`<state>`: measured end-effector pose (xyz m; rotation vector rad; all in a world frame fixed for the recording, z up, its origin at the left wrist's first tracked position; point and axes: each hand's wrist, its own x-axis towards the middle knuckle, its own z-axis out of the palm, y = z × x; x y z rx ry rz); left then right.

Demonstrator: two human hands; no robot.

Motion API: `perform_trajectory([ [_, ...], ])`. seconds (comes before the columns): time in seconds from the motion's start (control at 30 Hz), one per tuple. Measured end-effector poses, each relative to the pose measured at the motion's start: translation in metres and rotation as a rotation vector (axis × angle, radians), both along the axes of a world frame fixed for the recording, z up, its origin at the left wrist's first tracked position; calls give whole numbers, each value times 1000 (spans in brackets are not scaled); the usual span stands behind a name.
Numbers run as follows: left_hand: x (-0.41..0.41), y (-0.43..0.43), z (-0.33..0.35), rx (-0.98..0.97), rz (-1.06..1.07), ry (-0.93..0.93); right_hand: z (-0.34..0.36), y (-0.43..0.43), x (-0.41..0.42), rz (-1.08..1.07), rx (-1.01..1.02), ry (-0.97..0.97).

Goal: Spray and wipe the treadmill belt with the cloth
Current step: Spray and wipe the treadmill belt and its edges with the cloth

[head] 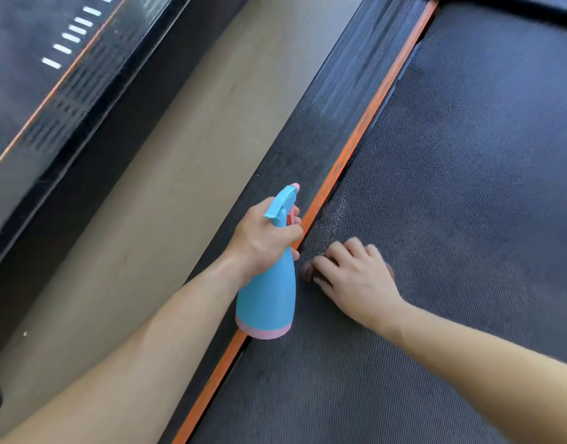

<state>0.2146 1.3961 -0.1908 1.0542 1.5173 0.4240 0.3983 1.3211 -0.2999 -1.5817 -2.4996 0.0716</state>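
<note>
My left hand (265, 240) grips the neck of a blue spray bottle (269, 296) with a pink base and pink nozzle tip, held upright over the orange strip (368, 120) at the belt's left edge. The nozzle points up the side rail. The dark textured treadmill belt (468, 187) fills the right half of the view. My right hand (356, 277) presses flat on the belt just right of the bottle, covering a dark cloth (307, 272). Only small bits of that cloth show at my fingertips and beside my hand.
A black ribbed side rail (336, 113) runs along the left of the orange strip. Beyond it lies tan floor (179, 174), then a second treadmill (35, 75) with white marks and an orange line at the upper left.
</note>
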Motion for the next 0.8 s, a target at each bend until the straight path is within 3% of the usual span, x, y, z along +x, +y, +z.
perform_trajectory([
  [0.1, 0, -5, 2, 12, -15, 14, 1, 9, 10, 100, -4, -36],
  [0.27, -5, -11, 3, 12, -27, 37, 2, 65, 18, -351, 11, -27],
  [0.37, -8, -14, 2, 20, -23, 30, 2, 55, 7, -400, 23, -39],
  [0.53, -10, -18, 5, 51, -23, 20, 1, -12, -14, 43, -6, 2],
  [0.6, -8, -20, 6, 52, -20, 2, 1, -1, -3, 115, 5, -31],
  [0.8, -11, -31, 5, 14, -94, 44, 7, 77, 33, -419, -27, -55],
])
